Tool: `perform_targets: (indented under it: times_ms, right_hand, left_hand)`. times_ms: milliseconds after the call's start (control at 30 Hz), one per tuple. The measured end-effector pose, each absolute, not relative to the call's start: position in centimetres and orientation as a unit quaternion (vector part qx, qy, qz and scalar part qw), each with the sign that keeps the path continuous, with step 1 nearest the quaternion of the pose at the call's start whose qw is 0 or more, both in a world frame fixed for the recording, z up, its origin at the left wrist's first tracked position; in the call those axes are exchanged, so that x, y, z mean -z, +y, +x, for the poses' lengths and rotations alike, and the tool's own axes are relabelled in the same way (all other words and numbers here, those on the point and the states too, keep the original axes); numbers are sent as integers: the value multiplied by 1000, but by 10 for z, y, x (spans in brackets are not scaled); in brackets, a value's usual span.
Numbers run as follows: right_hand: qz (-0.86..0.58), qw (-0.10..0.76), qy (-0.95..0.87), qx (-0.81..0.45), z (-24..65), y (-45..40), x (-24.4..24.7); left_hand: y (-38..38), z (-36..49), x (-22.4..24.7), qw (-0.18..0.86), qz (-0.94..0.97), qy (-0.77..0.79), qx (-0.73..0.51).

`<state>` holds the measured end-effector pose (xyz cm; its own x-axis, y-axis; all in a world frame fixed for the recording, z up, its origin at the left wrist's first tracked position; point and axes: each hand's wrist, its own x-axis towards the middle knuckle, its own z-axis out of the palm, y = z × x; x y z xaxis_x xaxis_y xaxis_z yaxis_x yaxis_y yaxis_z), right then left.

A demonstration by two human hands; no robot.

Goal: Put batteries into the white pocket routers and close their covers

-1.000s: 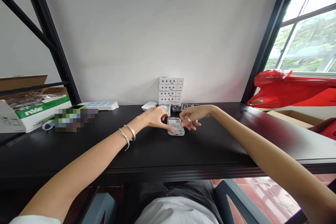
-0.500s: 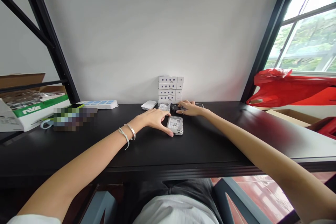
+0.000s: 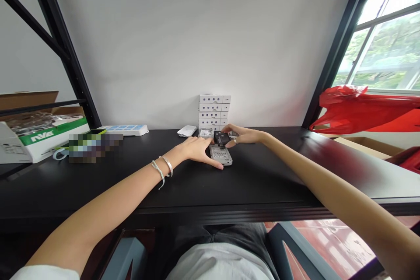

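A small white electronic device (image 3: 222, 156) lies on the black desk, with a printed label inside its open back. My left hand (image 3: 201, 150) grips it from the left, thumb at the near edge and fingers at the far end. Just above its far part is a flat black battery (image 3: 222, 138), pinched between the thumb and fingers of my right hand (image 3: 239, 134). Beyond my left fingers sits another labelled white device (image 3: 205, 133), partly hidden. White covers (image 3: 187, 131) are stacked to its left. Something behind my right hand is mostly hidden.
Several white boxes (image 3: 214, 112) are stacked against the wall. A white power strip (image 3: 126, 130), blurred items (image 3: 93, 146) and an open carton (image 3: 42, 133) stand on the left. A red plastic bag (image 3: 367, 109) hangs over a carton at right. The desk's front edge (image 3: 216, 214) is close to my body.
My right hand has picked up a black battery from the back and brought it toward me over the white device. My left hand and the device have shifted slightly right, the device now tilted.
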<state>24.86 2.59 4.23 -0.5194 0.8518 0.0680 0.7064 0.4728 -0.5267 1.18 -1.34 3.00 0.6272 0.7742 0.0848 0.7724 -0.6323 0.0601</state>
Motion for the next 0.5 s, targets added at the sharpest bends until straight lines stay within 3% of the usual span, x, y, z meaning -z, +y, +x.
perform_targets:
  times_ms: [267,500]
  right_hand:
    - [-399,95,-891,-193,233,12,-40]
    - [-401,134,-885,-194,230,21,-32]
  left_hand:
    - [-9,11,-27,30,892,447,-59]
    - [-9,12,-25,16,895,442,-55]
